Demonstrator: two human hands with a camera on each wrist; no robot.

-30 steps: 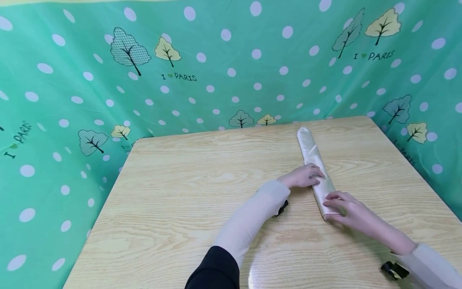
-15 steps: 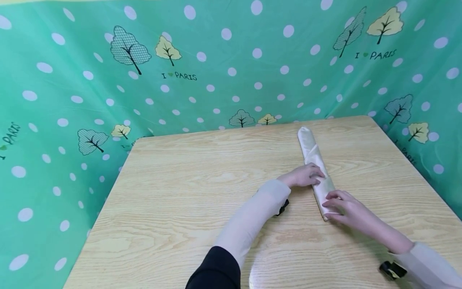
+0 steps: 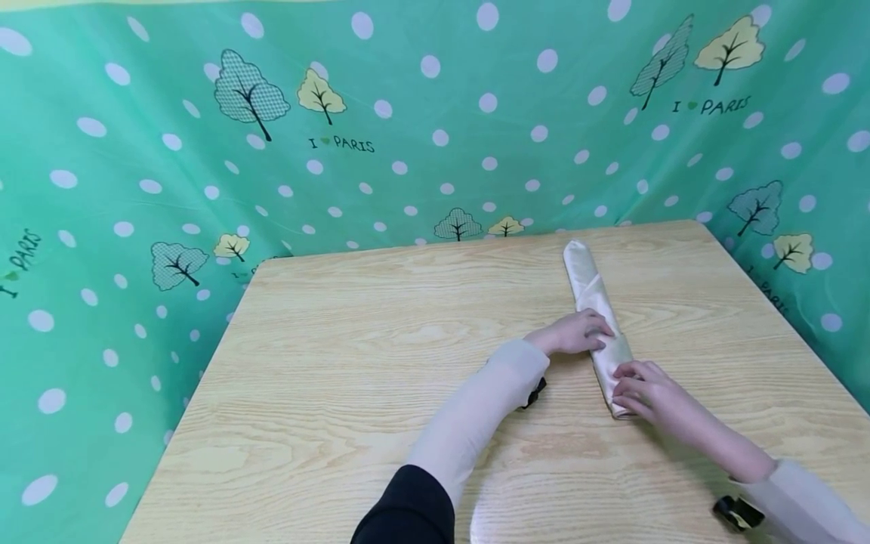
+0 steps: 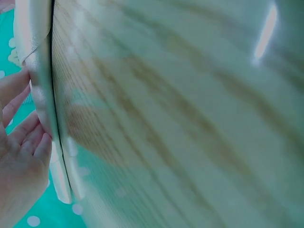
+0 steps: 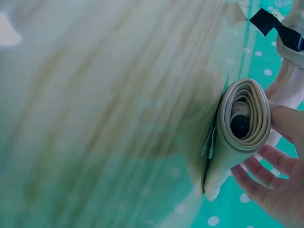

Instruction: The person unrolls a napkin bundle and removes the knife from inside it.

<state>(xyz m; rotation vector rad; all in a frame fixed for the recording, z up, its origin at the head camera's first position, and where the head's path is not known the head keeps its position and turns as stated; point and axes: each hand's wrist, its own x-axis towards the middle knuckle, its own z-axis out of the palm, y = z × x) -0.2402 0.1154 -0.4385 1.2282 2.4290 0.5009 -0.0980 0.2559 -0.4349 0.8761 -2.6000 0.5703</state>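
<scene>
A long roll of shiny off-white cloth (image 3: 583, 273) lies on the table, running from near the back edge toward the front right. Its near end faces the right wrist view, where the cloth (image 5: 259, 107) shows several wound layers around a dark round thing (image 5: 240, 126) in the core. My left hand (image 3: 578, 331) rests on the middle of the roll, slightly bent fingertips touching its side in the left wrist view. Close to the near end, my right hand (image 3: 655, 393) lays its fingers and thumb on the roll, the fingers loosely spread.
The wood-grain table (image 3: 353, 363) spreads wide to the left of the roll. Behind and at both sides hangs a green dotted curtain (image 3: 381, 151) printed with trees. A black strap (image 3: 737, 514) sits at the right wrist.
My right thumb has drawn in from the roll's near end, so more of that end shows. The left hand stays on the roll. The head view has shifted slightly.
</scene>
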